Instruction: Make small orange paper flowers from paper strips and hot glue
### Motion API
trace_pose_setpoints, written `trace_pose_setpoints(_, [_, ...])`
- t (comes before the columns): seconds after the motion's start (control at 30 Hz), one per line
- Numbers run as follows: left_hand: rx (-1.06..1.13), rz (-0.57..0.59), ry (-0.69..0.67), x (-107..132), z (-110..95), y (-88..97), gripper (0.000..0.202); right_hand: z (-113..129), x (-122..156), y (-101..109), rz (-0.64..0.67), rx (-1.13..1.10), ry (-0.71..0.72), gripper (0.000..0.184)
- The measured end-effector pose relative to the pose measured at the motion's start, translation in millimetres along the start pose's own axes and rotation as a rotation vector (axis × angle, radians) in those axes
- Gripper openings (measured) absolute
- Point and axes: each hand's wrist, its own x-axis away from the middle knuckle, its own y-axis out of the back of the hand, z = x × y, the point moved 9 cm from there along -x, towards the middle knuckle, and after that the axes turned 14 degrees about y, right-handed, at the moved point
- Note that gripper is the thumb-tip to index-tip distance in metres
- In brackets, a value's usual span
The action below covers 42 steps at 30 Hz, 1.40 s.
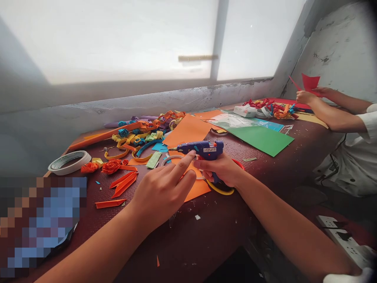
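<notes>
My right hand (224, 169) grips a blue hot glue gun (203, 149) by its handle, the nozzle pointing left over an orange paper sheet (198, 188). My left hand (163, 190) rests just left of it, index finger stretched out and touching the gun's body near the nozzle, the other fingers curled. A yellow ring (219, 190) lies under my right hand. Folded orange paper strips (123, 182) and small orange paper roses (111, 166) lie to the left of my left hand.
A roll of white tape (70, 162) sits at the left edge of the brown table (206, 236). A heap of coloured paper curls (141, 133), a large orange sheet (188, 129) and a green sheet (260, 139) lie behind. Another person (338, 114) at the right holds red paper (310, 82). A power strip (344, 239) lies at lower right.
</notes>
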Motion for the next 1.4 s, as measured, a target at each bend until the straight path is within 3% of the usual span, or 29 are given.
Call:
trace_pose_setpoints(0.33, [0.035,0.023,0.066,-2.7,5.2,-1.2,0.012,7.4,-0.5,-2.7,0.032,0.038,0.061,0.039])
trace_pose_setpoints(0.67, [0.264,0.068,0.231,-4.4,20.9,-1.2,0.009,8.3,-2.1,-5.8,0.088,0.076,0.104,0.032])
trace_pose_setpoints(0.87, [0.372,0.141,0.093,-4.2,6.3,-4.5,0.014,3.3,1.4,1.3,-0.012,-0.041,0.037,0.041])
trace_pose_setpoints(1.03, [0.359,0.051,0.066,-3.0,3.9,6.4,0.013,5.9,1.6,1.7,-0.023,-0.045,0.045,0.039])
trace_pose_setpoints(1.2, [0.276,-0.151,0.246,-2.7,25.5,22.9,0.017,5.7,2.3,4.3,-0.072,-0.144,0.031,0.040])
trace_pose_setpoints(1.33, [0.072,-0.052,0.187,-4.5,20.8,9.6,0.016,5.2,2.3,5.0,-0.079,-0.191,0.035,0.038])
trace_pose_setpoints(1.4, [0.047,-0.059,0.141,-3.4,16.1,10.1,0.017,4.3,2.1,7.6,-0.105,-0.202,0.038,0.038])
